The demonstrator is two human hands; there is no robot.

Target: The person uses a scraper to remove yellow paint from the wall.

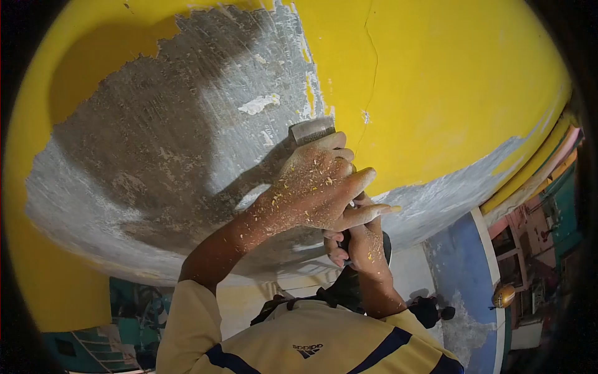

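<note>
A scraper's wide metal blade (pixel 313 131) lies against the wall, at the border between yellow paint and bare grey plaster. My left hand (pixel 314 184) is closed around the scraper just behind the blade, with some fingers sticking out to the right. Yellow and pale paint flakes cover its back and wrist. Below it, my right hand (pixel 366 243) is curled around the lower end of the scraper, its grip partly hidden by the left hand. Yellow paint (pixel 448 81) with a thin crack remains right of the blade. Scraped grey plaster (pixel 168 124) spreads to the left.
A white patch (pixel 259 104) marks the plaster above the blade. Lower right, a blue wall section (pixel 458 268) meets a pale vertical edge. Beyond it are cluttered shelves and a round orange-brown object (pixel 503 296). My shadow falls across the wall.
</note>
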